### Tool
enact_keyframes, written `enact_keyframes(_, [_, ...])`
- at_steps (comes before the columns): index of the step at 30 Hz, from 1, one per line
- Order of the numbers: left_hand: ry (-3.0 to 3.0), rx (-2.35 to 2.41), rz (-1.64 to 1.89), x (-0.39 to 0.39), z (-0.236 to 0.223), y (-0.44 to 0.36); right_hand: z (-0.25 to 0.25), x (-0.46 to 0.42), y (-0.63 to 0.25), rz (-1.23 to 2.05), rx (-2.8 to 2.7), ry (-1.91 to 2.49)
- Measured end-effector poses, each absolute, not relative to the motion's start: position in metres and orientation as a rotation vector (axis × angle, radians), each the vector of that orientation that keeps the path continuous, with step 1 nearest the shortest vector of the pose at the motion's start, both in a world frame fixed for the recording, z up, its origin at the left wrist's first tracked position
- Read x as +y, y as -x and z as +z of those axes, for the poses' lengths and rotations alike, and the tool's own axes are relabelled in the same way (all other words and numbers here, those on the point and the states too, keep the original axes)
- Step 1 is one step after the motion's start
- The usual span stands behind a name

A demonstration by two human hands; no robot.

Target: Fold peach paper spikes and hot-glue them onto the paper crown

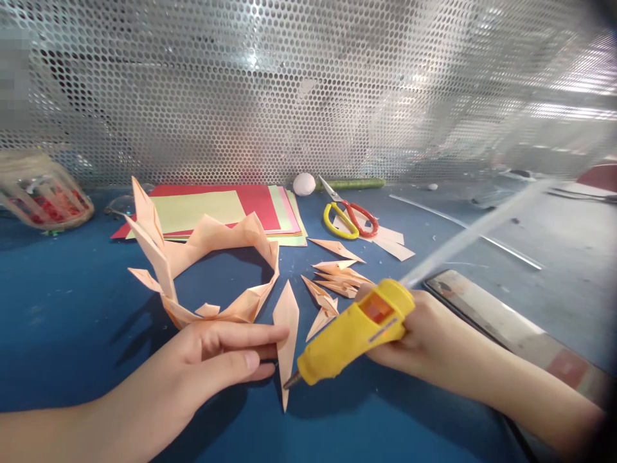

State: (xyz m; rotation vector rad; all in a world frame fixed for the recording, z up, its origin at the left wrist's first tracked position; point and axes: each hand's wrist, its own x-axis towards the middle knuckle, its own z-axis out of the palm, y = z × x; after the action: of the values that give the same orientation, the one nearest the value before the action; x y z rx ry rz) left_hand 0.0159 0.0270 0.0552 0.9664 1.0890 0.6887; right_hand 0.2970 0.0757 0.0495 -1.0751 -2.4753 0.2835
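In the head view, a long, pointed piece of folded peach paper [288,312] stands upright at the fingertips of my left hand [212,366]. The index finger lies across its front, and other fingers reach behind it. My right hand [424,334] is wrapped round a yellow hot glue gun [337,341] with a clear glue stick [472,231] sticking out of its back. The gun's nozzle meets the paper piece near its lower tip. Just beyond my left hand lies a ring of folded peach paper [216,235], with tall points rising on its left side.
Several folded paper points [342,280] lie behind the glue gun. Farther back are scissors [349,218], paper scraps [393,241], coloured sheets [202,209] and a white ball [304,184]. A jar [45,193] stands far left; a phone [511,321] lies under my right forearm.
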Motion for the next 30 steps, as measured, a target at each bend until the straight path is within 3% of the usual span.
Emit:
enact_keyframes(14, [-0.893, 1.027, 0.764, 0.021, 0.044, -0.007, 0.065, 0.071, -0.299, 0.939, -2.310, 1.621])
enact_keyframes(30, [-0.904, 1.073, 0.718, 0.020, 0.048, -0.009, 0.073, 0.072, -0.296, 0.864, -2.141, 1.891])
